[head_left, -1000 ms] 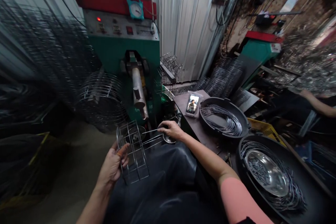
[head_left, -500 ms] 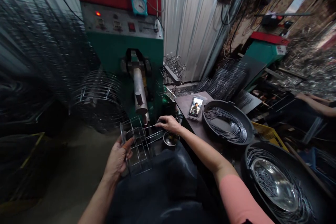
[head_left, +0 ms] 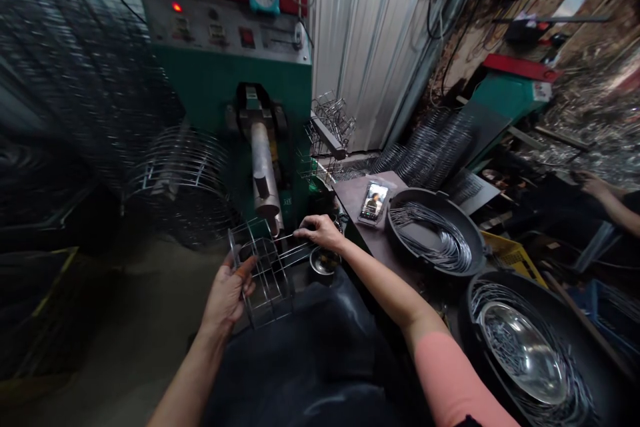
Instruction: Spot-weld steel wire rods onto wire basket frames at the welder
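Observation:
A small wire rack [head_left: 263,273] of thin steel rods sits over my lap, just below the metal arm [head_left: 263,177] of a green welding machine [head_left: 235,100]. My left hand [head_left: 227,293] grips the rack's left side, thumb hooked over a rod. My right hand [head_left: 320,232] is closed on the rack's upper right rods, close to the arm's tip. A little steel cup [head_left: 324,260] stands right under my right wrist.
Two black pans [head_left: 436,230] [head_left: 537,347] of bent wire pieces lie on the bench at right, the near one with a steel bowl. A phone [head_left: 373,201] lies beside them. Stacked wire racks [head_left: 173,177] fill the left. Another person's arm [head_left: 607,197] shows far right.
Both hands have lifted the wire rack slightly up and toward the machine arm. My view has tilted down a little. The other person's arm has shifted at far right.

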Demonstrator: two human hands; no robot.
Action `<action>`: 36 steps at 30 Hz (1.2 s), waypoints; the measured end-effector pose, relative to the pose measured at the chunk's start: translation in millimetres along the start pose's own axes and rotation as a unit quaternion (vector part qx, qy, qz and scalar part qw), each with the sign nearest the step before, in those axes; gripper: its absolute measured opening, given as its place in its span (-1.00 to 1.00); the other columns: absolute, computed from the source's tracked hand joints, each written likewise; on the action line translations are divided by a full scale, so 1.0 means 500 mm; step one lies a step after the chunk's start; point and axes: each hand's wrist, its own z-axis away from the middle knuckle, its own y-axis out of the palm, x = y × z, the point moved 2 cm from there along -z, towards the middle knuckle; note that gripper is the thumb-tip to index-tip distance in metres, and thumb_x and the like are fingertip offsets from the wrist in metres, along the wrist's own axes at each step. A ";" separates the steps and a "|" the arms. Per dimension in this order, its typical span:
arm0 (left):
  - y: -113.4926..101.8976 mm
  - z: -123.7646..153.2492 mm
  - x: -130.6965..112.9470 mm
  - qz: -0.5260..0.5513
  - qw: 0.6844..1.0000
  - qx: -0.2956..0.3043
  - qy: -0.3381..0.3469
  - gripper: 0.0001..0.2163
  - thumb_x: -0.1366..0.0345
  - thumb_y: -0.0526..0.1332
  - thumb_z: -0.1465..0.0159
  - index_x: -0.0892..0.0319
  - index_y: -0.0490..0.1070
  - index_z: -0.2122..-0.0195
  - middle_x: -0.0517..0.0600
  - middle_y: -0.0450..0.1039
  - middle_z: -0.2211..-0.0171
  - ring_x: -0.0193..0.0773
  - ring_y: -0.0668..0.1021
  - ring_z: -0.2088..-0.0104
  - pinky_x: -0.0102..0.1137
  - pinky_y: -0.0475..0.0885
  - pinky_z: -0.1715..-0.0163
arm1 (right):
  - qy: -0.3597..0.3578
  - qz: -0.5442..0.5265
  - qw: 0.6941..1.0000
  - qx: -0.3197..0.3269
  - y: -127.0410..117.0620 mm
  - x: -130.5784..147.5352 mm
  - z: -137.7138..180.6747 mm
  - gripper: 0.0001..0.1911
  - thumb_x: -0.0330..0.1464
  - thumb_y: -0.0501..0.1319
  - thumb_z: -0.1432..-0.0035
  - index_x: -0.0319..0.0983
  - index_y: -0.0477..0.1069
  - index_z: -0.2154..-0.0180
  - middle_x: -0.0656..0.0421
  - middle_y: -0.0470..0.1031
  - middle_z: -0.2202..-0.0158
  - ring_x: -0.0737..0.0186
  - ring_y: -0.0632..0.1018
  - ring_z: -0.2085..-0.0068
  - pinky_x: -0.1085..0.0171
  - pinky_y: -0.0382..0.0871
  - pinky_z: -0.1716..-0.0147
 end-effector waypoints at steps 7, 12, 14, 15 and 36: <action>-0.001 0.001 0.001 0.010 1.000 -0.013 -0.015 -0.42 0.31 0.38 0.17 0.08 0.26 0.08 -0.24 0.26 0.54 -0.59 0.11 0.73 -0.60 0.02 0.77 | 0.020 0.010 0.999 0.024 0.001 0.008 -0.005 -0.74 -0.19 0.27 0.03 -0.28 0.47 0.49 0.28 0.41 0.57 0.41 0.37 0.46 0.46 0.16 0.45; 0.004 -0.004 0.006 0.017 1.000 -0.009 -0.024 -0.40 0.33 0.38 0.19 0.09 0.25 0.07 -0.24 0.26 0.54 -0.59 0.11 0.74 -0.60 0.01 0.78 | 0.014 0.047 0.999 0.022 0.003 0.002 -0.010 -0.74 -0.19 0.27 0.03 -0.28 0.47 0.49 0.29 0.39 0.58 0.42 0.35 0.47 0.46 0.14 0.46; 0.007 -0.005 0.008 0.019 1.000 -0.008 -0.021 -0.40 0.32 0.38 0.18 0.10 0.24 0.06 -0.25 0.22 0.57 -0.59 0.10 0.74 -0.60 -0.01 0.79 | 0.001 0.051 0.999 0.020 0.003 -0.003 -0.010 -0.72 -0.18 0.26 0.02 -0.29 0.46 0.50 0.28 0.38 0.59 0.42 0.35 0.48 0.45 0.14 0.46; 0.008 -0.006 0.010 0.020 1.000 -0.009 -0.021 -0.40 0.32 0.38 0.17 0.10 0.24 0.06 -0.26 0.20 0.58 -0.58 0.09 0.75 -0.59 -0.02 0.79 | -0.005 0.048 0.999 0.018 0.003 -0.005 -0.010 -0.70 -0.16 0.25 0.01 -0.30 0.46 0.51 0.28 0.38 0.59 0.42 0.35 0.48 0.45 0.15 0.46; 0.002 -0.032 0.023 0.049 0.998 0.001 -0.029 -0.33 0.26 0.38 0.13 0.14 0.15 -0.02 -0.24 0.19 0.57 -0.58 0.08 0.73 -0.58 -0.03 0.77 | -0.029 0.060 0.997 0.039 -0.014 -0.018 -0.022 -0.61 -0.05 0.18 0.00 -0.27 0.40 0.54 0.23 0.41 0.56 0.36 0.40 0.47 0.39 0.19 0.44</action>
